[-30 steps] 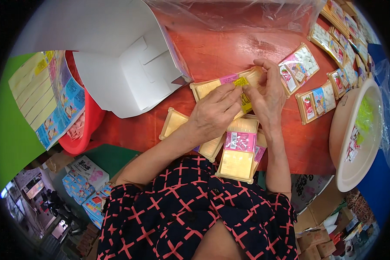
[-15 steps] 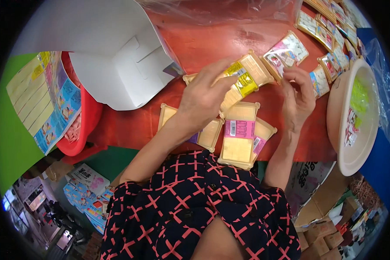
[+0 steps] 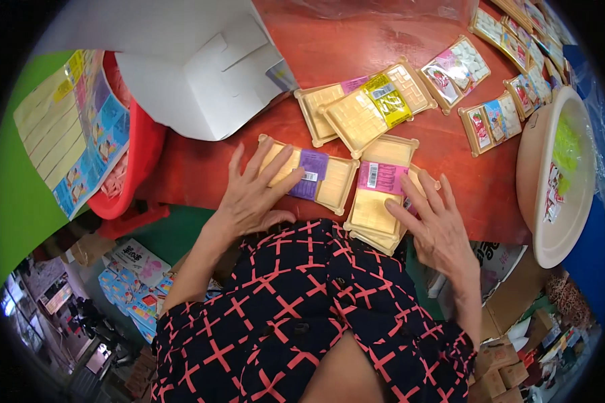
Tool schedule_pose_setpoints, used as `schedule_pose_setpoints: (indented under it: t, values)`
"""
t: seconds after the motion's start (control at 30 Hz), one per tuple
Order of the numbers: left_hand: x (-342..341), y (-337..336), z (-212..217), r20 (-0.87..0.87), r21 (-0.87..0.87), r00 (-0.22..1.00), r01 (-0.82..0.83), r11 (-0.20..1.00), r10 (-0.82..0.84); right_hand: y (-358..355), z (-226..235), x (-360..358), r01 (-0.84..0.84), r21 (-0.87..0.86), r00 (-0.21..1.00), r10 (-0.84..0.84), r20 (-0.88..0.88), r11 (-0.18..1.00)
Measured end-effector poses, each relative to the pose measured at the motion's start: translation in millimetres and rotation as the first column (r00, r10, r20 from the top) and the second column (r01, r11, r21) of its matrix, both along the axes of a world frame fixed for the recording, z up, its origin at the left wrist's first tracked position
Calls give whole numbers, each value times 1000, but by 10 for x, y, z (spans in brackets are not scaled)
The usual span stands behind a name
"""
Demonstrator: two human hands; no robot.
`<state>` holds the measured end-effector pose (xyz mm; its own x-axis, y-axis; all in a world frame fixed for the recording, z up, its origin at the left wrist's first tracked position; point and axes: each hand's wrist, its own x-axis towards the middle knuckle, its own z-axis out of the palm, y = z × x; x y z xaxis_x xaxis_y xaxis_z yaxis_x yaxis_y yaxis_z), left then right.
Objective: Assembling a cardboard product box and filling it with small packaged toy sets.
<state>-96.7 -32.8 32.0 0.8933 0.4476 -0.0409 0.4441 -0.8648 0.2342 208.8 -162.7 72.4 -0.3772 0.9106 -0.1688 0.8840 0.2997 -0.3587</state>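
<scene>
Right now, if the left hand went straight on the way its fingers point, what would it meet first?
Probably the purple-banded pack, which the left hand partly covers in this view; whether they touch is unclear.

white box (image 3: 212,87) — cropped above, purple label (image 3: 313,162) — partly covered

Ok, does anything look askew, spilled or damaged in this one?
No spill or damage shows. Only the yellow-label pack looks askew: it lies slantwise across the pack beneath, their edges not lined up. That looks untidy rather than wrong.
</scene>
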Motion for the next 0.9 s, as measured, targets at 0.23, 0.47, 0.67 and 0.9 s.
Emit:
schedule_pose_setpoints:
  t: [0.23, 0.47, 0.67, 0.9]
  values:
    - [-110, -200, -55, 200, -61, 978, -50, 997, 61, -112, -214, -51, -98, 93, 995, 97, 22, 991]
    - [-209, -228, -10, 296, 9, 955, -39, 999, 35, -231, -502, -227, -21, 528, 996, 66, -66, 849]
    - [141, -134, 68, 389, -897, 379, -54, 439, 840, -154, -304, -147, 221, 620, 963, -69, -260, 753]
    - [743, -120, 103, 242, -924, 387, 373, 88, 890, 376, 147, -218, 693, -456, -62, -584, -810, 559]
